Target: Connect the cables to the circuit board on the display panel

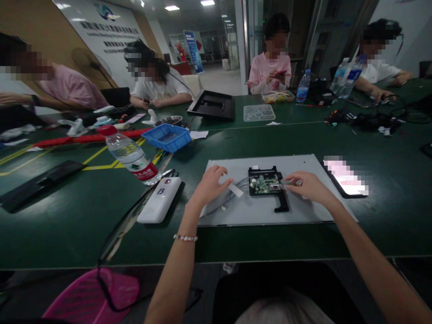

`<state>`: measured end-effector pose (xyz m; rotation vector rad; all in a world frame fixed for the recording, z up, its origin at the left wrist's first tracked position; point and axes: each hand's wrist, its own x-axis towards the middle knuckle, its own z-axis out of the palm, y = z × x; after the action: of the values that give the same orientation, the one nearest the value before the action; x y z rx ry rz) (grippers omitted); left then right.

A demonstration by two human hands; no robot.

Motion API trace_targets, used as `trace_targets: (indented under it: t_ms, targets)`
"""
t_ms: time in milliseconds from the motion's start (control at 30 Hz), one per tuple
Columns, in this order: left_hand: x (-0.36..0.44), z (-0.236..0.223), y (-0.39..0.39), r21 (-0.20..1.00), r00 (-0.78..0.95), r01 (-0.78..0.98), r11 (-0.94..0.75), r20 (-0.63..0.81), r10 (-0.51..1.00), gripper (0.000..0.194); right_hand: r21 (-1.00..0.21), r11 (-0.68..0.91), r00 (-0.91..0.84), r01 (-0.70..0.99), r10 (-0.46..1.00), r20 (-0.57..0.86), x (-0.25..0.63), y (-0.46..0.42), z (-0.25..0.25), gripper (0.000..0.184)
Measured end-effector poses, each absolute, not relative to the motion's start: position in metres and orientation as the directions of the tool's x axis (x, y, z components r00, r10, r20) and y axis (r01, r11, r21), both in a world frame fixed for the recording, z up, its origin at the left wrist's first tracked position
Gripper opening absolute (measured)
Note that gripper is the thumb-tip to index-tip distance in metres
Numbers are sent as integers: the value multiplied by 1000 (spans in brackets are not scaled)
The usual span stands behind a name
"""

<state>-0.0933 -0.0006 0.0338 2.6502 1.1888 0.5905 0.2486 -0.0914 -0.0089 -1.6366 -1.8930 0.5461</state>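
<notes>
Our left hand (212, 183) curves open near thin gray cables (241, 183); our right hand (308, 185), grip unclear, is right of the green circuit board (263, 186), in an angular black bracket (282, 200) on a smooth, pale panel (236, 214).

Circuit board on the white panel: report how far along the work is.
Looks done: the circuit board sits at the black bracket on the white panel.
In hand: the right hand is by a small grey piece at the board's right side; the left hand, open, is near a white strip.
Seemingly left: grey cables lie loose; whether they're connected is unclear.
</notes>
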Motion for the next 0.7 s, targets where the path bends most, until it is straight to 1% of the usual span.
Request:
trace_targets:
  t_ms: [100,200,267,333,400,433,467,533,633,700]
  targets:
    - [-94,29,0,304,636,688,-659,185,749,23,-638,184,-117,748,982,146,246,-91,-11,24]
    - [-93,26,2,344,664,669,-659,124,738,18,-644,189,-141,741,982,126,242,-91,-12,20]
    - [-92,25,3,387,668,653,-651,111,736,14,-673,171,-133,720,985,108,242,-90,-13,15]
    - [-91,24,4,428,657,642,-636,121,744,13,-726,128,-97,676,992,84,245,-89,-13,15]
    - [-92,24,6,460,636,634,-622,148,757,12,-756,67,-21,651,997,71,252,-88,-13,17]
    - [-92,25,6,473,622,632,-613,161,766,13,-748,36,32,663,997,76,257,-88,-13,18]
    - [-93,25,6,482,607,635,-604,172,776,14,-723,2,91,691,992,89,263,-88,-13,18]
    - [-93,25,6,490,586,646,-586,174,792,18,-637,-73,191,768,974,119,276,-89,-14,19]
    - [-92,25,4,483,612,647,-590,132,780,22,-506,-162,261,847,956,132,293,-90,-16,21]
    - [-90,25,2,481,666,615,-624,105,738,21,-459,-196,296,866,942,157,300,-91,-18,26]
